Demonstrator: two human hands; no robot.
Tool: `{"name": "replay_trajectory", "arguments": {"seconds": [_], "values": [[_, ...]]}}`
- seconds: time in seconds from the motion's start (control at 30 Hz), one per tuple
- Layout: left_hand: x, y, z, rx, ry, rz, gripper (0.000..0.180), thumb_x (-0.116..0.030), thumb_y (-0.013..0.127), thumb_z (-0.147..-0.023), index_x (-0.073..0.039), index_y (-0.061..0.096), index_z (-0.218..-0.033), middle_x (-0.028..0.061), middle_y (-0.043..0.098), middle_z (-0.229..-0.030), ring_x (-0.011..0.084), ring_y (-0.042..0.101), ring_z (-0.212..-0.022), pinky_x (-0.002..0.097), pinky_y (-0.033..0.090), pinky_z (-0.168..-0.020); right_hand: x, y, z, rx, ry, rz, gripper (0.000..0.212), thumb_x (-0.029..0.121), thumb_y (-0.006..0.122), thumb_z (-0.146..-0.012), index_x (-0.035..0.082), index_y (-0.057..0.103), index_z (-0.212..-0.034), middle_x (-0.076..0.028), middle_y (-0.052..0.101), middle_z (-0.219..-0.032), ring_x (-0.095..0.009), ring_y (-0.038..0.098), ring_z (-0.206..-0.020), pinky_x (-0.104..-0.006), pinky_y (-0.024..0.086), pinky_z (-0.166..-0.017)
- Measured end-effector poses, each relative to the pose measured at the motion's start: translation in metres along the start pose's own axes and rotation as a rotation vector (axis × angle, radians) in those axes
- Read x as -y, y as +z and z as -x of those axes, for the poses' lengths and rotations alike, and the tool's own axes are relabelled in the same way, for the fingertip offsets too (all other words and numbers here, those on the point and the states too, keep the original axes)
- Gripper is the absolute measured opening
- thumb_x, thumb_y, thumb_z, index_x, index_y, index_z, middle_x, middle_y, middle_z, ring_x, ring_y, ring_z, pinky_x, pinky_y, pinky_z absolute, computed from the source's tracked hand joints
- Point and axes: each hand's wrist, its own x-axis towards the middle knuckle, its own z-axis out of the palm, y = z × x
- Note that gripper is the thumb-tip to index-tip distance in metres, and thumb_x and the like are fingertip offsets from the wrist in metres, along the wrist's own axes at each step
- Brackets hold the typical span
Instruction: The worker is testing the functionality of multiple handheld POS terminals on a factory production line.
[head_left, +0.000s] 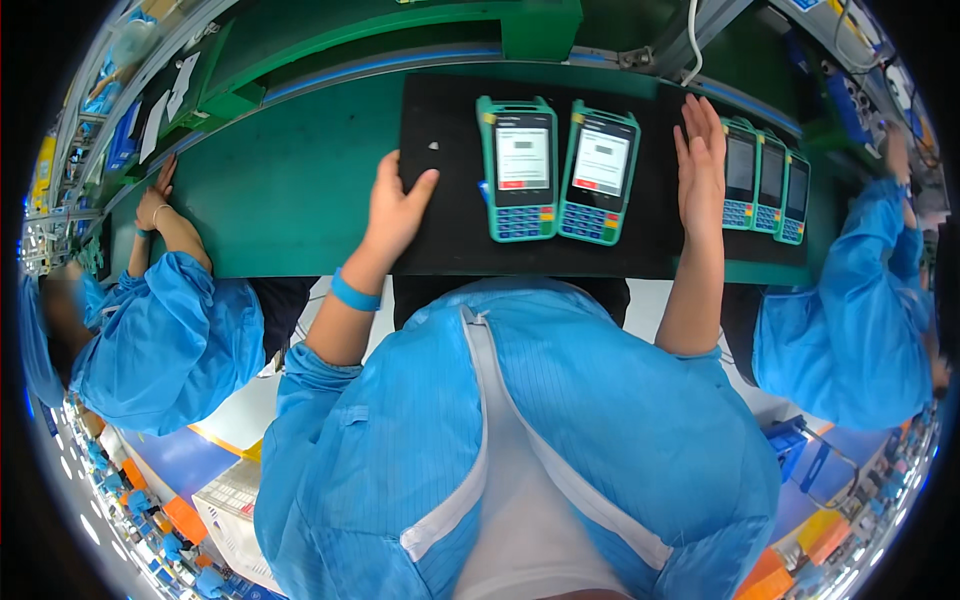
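Note:
Two green handheld card payment terminals, the left one (523, 165) and the right one (600, 165), lie face up side by side on a black mat (450, 230). Both screens are lit, above blue keypads with a few coloured keys. My left hand (397, 208) is at the mat's left edge, thumb apart from the fingers, holding nothing. To the right of the pair, my right hand (703, 170) is raised with fingers stretched out, touching neither terminal. Beyond it, three more terminals (740, 165) stand in a row with dark screens. A tiny white piece (434, 146) rests near my left thumb.
Co-workers in blue sit at the left (170, 340) and right (850, 310), each with an arm at the bench. A green shelf (380, 45) runs along the back of the green bench top (290, 190). A white cable (692, 45) hangs down behind the mat.

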Motion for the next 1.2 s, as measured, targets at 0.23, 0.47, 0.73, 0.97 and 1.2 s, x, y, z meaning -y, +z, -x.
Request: {"name": "replay_trajectory", "arguments": {"seconds": [0.23,0.47,0.73,0.97,1.2], "values": [[-0.017,0.043,0.004,0.023,0.048,-0.13,0.049,-0.009,0.065,-0.09,0.008,0.041,-0.129,0.0208,0.062,-0.115,0.0256,0.063,-0.106,0.0342,0.05,-0.09,-0.025,-0.022,0.0,-0.005,0.139,0.023,0.068,0.047,0.039,-0.101,0.003,0.024,-0.15,-0.019,0.027,-0.154,-0.029,0.022,-0.145,-0.0424,0.017,-0.117],[-0.014,0.046,0.008,-0.022,0.079,0.039,0.043,-0.003,0.062,-0.088,0.007,0.046,-0.127,0.0192,0.063,-0.113,0.0232,0.064,-0.101,0.0317,0.052,-0.086,-0.019,-0.002,0.014,0.125,0.237,0.144,0.071,0.051,0.037,-0.1,0.0,0.028,-0.149,-0.019,0.038,-0.148,-0.027,0.04,-0.135,-0.0359,0.029,-0.112],[-0.008,0.005,-0.001,-0.131,0.293,-0.284,0.021,0.002,0.06,-0.085,-0.001,0.066,-0.105,0.0099,0.058,-0.106,0.0169,0.059,-0.091,0.0273,0.051,-0.077,-0.038,-0.003,0.014,0.062,0.066,0.13,0.07,0.05,0.037,-0.1,0.0,0.031,-0.148,-0.017,0.036,-0.151,-0.026,0.04,-0.135,-0.0357,0.028,-0.112],[-0.004,0.009,-0.005,0.014,0.069,0.062,0.018,-0.002,0.055,-0.091,0.0,0.06,-0.109,0.0069,0.057,-0.111,0.0139,0.055,-0.102,0.0271,0.043,-0.093,-0.038,-0.005,0.015,0.08,0.073,0.212,0.071,0.053,0.035,-0.099,0.002,0.033,-0.148,-0.014,0.031,-0.155,-0.028,0.036,-0.139,-0.0369,0.026,-0.114],[-0.027,0.047,-0.004,0.122,0.273,0.166,0.046,-0.002,0.059,-0.087,0.0,0.048,-0.132,0.014,0.044,-0.14,0.0246,0.043,-0.13,0.0345,0.035,-0.106,-0.04,-0.001,0.013,0.143,0.082,0.069,0.075,0.056,0.04,-0.096,0.005,0.03,-0.149,-0.015,0.028,-0.156,-0.028,0.031,-0.141,-0.0374,0.022,-0.115]]}}
